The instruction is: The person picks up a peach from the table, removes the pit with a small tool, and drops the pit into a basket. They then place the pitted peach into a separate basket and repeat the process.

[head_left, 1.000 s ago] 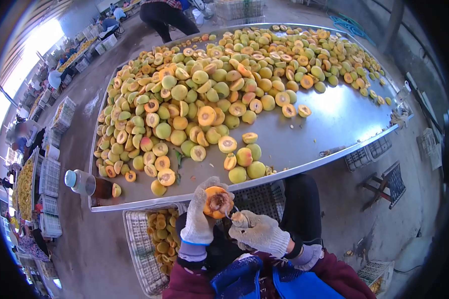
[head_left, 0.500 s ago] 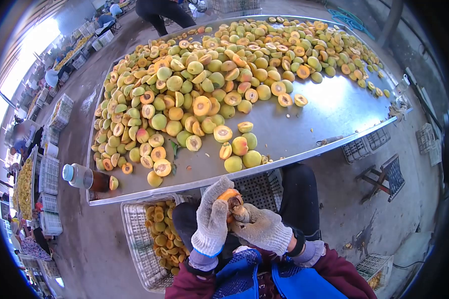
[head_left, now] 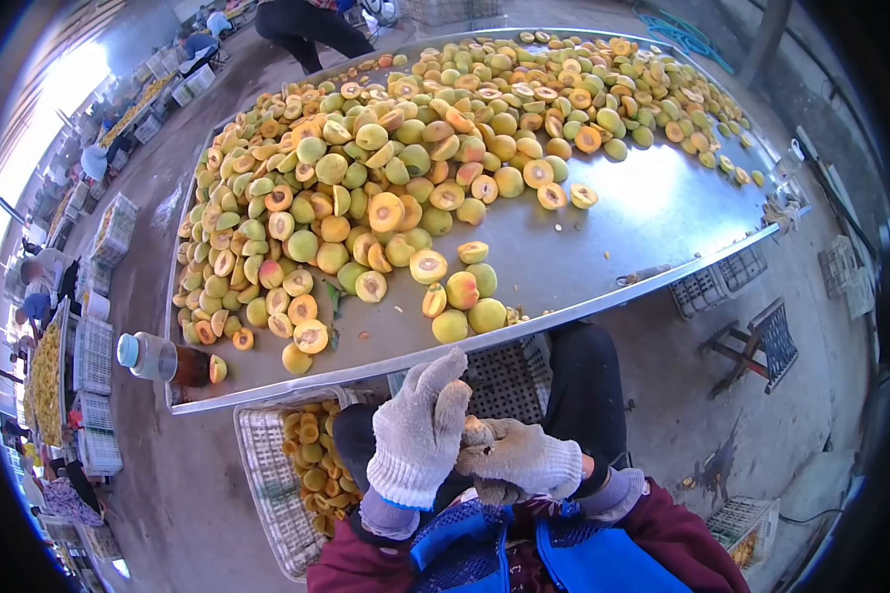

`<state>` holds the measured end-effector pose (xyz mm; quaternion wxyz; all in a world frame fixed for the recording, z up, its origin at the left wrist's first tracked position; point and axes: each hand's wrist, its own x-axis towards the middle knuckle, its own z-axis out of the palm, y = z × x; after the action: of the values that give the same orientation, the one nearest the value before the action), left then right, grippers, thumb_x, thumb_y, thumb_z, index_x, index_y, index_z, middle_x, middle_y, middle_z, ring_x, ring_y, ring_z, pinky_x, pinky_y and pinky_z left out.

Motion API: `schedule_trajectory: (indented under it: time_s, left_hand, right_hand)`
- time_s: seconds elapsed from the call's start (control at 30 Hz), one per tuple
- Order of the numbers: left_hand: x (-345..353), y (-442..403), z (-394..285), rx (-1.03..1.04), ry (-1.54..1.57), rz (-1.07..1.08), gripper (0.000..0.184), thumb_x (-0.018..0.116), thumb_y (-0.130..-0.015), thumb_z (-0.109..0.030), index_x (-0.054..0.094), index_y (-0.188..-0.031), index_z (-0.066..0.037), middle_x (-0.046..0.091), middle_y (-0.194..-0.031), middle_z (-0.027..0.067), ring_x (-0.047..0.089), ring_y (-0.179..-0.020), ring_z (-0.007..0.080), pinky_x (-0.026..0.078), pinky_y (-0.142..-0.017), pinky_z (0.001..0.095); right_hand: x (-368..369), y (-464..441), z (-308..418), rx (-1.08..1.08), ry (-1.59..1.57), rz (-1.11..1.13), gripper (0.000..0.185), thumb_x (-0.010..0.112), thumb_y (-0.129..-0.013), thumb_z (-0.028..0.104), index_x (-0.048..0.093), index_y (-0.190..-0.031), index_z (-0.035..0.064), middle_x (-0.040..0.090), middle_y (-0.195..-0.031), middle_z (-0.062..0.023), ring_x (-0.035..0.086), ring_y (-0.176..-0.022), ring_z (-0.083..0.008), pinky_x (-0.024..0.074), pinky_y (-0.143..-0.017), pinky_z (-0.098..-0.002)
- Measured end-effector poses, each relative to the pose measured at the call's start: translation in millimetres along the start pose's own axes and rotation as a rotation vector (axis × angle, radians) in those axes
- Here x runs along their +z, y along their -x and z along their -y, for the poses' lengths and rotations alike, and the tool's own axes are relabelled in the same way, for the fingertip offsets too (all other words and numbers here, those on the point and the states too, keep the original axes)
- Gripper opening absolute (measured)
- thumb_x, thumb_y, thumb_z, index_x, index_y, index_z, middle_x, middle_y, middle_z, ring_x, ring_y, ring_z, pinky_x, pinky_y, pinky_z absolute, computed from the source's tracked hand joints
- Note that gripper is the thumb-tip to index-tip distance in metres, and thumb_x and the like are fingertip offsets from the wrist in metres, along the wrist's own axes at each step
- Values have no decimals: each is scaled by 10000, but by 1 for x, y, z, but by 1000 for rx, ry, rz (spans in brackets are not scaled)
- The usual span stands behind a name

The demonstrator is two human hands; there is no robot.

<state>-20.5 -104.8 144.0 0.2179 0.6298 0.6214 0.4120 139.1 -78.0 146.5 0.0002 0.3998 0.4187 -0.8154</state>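
My left hand [head_left: 420, 430], in a pale knitted glove, is raised at the table's near edge, its fingers stretched upward and its palm side hidden. Beside it my right hand [head_left: 524, 460], in a stained glove, has its fingers curled shut around something I cannot make out. The hands meet above my lap. Ahead lies a large heap of apricot-like fruits [head_left: 386, 211], many halved and some with the stone showing. A few of them [head_left: 462, 290] lie close to the metal table's rim [head_left: 425, 369].
A white crate [head_left: 267, 474] of fruit halves stands below at my left, and a dark crate [head_left: 504, 381] sits under the table edge. A blue-capped bottle [head_left: 158, 358] lies at the table's left corner. A folding stool [head_left: 761, 346] stands at right. Other people sit far left.
The orange fruit between my hands has gone from sight. My left fingers have straightened upward, and my right hand has turned and curled lower. The view has shifted slightly.
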Motion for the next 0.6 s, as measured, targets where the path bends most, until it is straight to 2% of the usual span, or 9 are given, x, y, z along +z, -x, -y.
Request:
schedule_trajectory:
  time_s: [0.07,0.13,0.23,0.27,0.33,0.4,0.47,0.5,0.6]
  left_hand:
    - [-5,-5,-9,-50,-70,78,284,552,-950,-226,616,-1191,-91,659,-1087,145,677,-916,316,547,-763,371]
    - [-10,-12,-10,-95,-146,137,289,557,-952,-236,614,-1201,-102,660,-1090,143,681,-917,303,544,-763,365]
    - [-18,-18,-3,-449,503,364,396,567,-958,-203,516,-1304,-19,649,-1135,118,652,-984,195,511,-847,306]
    - [-13,-13,0,-443,498,356,396,567,-958,-203,516,-1304,-19,649,-1135,118,652,-984,195,511,-847,306]
    - [7,8,8,-290,667,60,430,572,-955,-187,481,-1323,15,632,-1151,103,607,-1021,162,493,-868,288]
    - [9,11,11,-195,513,-14,405,580,-944,-199,517,-1296,-11,654,-1116,117,658,-969,202,524,-816,313]
    - [1,8,3,-44,-74,60,417,542,-969,-301,543,-1282,-25,668,-1078,146,690,-862,231,539,-753,326]
    - [-1,3,-3,34,-193,38,343,525,-969,-274,596,-1203,-34,681,-1017,157,698,-818,301,551,-714,361]
    - [-6,-6,-7,-62,-278,198,315,524,-963,-245,600,-1192,-43,681,-1040,147,689,-852,312,548,-738,372]
  right_hand:
    - [-3,-3,0,90,5,37,209,655,-870,265,593,-970,92,599,-642,-12,580,-504,-92,474,-457,-235]
    - [-7,-7,-9,34,45,18,213,657,-864,269,602,-967,91,606,-662,-14,586,-523,-96,479,-472,-240]
    - [-8,-9,-19,-35,-25,7,233,667,-850,279,619,-977,88,619,-702,-13,595,-564,-104,490,-514,-254]
    - [-8,-9,-21,-42,-141,7,251,675,-843,285,628,-990,87,625,-722,-9,599,-586,-108,496,-540,-262]
    - [0,-7,-17,-143,23,-102,282,687,-847,299,627,-1023,88,624,-730,0,601,-615,-101,497,-574,-262]
    - [4,2,-5,-51,104,-86,279,682,-856,304,627,-1024,89,619,-731,2,601,-613,-87,493,-568,-242]
    - [2,2,-5,1,35,-32,263,671,-864,318,618,-981,89,626,-736,-13,609,-622,-86,496,-570,-232]
    - [-2,-3,-9,59,19,20,251,670,-863,311,611,-962,88,627,-739,-15,611,-627,-91,499,-576,-236]
    - [-6,-13,-24,126,-81,81,230,671,-859,292,588,-912,84,616,-707,-20,601,-581,-106,497,-530,-250]
